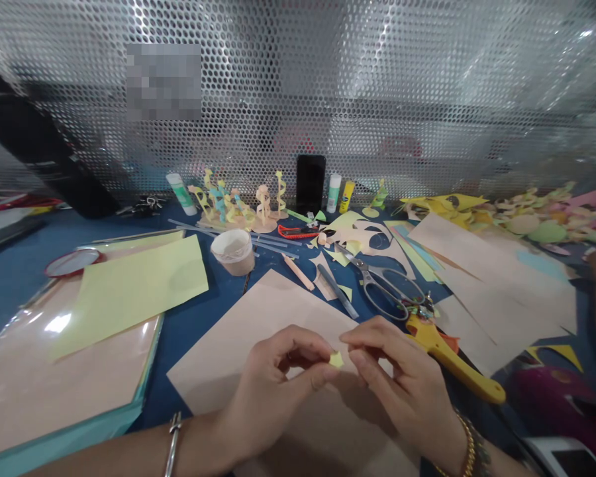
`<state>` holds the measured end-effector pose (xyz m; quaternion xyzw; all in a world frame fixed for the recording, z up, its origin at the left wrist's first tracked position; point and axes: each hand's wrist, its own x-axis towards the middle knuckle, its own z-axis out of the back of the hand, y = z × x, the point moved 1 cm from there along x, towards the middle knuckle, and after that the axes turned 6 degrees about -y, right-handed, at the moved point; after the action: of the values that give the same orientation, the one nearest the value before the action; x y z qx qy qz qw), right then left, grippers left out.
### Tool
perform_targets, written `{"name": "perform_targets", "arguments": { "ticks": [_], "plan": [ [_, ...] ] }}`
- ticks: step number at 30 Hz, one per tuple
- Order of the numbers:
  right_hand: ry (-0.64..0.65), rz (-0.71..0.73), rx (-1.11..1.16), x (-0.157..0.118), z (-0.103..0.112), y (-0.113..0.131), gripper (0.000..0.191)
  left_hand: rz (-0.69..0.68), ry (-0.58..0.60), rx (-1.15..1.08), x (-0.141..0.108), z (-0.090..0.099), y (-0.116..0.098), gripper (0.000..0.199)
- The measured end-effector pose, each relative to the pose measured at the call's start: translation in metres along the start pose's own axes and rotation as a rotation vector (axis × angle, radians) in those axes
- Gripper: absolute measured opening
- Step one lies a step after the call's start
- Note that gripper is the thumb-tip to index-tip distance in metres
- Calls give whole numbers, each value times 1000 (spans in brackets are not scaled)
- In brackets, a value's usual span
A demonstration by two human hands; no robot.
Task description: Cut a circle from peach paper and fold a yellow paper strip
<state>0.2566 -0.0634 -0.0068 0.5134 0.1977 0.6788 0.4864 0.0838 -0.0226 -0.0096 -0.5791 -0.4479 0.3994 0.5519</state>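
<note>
While you pinch tiny yellow paper scrap (336, 360) between left hand (275, 391) and right hand (402, 387), both clamped on it, fingertips together, scrap sits above pale pink sheet (248, 358). Weak pinch could drop it. Scissors (352, 260) ahead of right hand, yellow-handled tool (451, 358) beside it: careless wrist swing could knock them.

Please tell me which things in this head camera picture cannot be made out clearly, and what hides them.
Head view:
The yellow paper scrap: its full outline is hidden by the left hand and right hand.
The rectangular patch on the perforated metal screen: pixelated, unreadable.
The glue stick: label too small to read.
The white-framed device: cut off by the bottom edge.
</note>
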Motion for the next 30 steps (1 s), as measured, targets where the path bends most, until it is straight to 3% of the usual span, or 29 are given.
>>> {"name": "perform_targets", "arguments": {
  "ticks": [6,14,30],
  "plan": [
    [16,28,18,1,0,-2,16,-60,-6,-12,-1,0,-1,14],
    [4,38,-34,1,1,0,13,-20,73,-89,0,0,-1,14],
    [20,10,22,1,-1,-2,13,-101,52,22,0,-1,-1,18]
  ]
}}
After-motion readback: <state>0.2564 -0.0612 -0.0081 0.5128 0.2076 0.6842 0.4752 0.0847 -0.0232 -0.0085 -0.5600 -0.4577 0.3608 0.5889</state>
